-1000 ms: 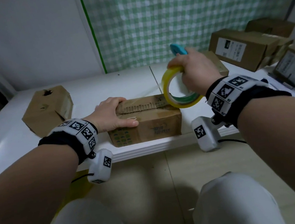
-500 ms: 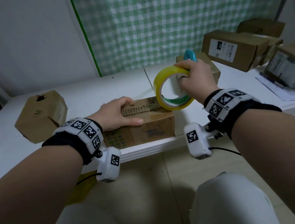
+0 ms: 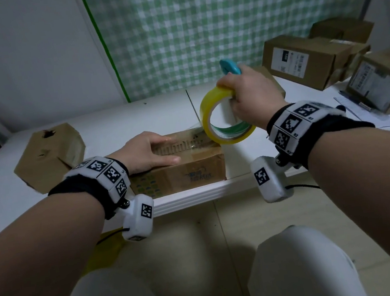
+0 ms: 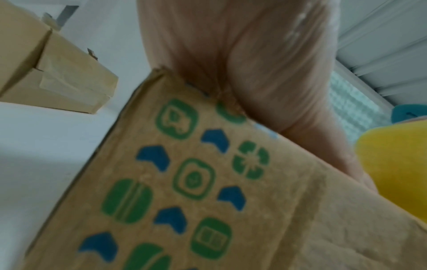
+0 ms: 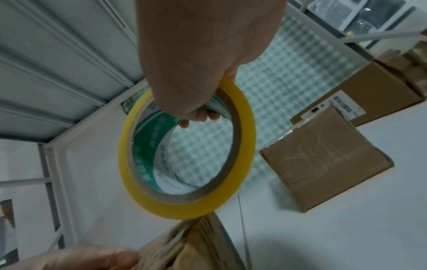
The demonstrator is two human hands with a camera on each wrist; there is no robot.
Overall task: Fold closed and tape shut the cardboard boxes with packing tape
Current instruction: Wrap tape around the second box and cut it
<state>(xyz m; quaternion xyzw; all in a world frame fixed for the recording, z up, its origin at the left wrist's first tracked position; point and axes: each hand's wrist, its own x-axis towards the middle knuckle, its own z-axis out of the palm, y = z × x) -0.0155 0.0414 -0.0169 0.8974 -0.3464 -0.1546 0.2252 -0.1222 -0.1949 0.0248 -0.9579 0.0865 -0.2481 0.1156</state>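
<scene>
Both hands have barely shifted: left hand (image 3: 146, 152) stays flat on the box (image 3: 187, 170), right hand (image 3: 251, 97) keeps gripping the tape (image 3: 222, 118), now lower; the scissors (image 3: 229, 67) are mostly hidden.

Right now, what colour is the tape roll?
Yellow tape roll, green-and-white print inside its core; right wrist view shows it best.

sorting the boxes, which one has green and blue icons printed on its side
The box under the left hand at the table's front edge; the other cardboard boxes show plain sides or white shipping labels.
</scene>
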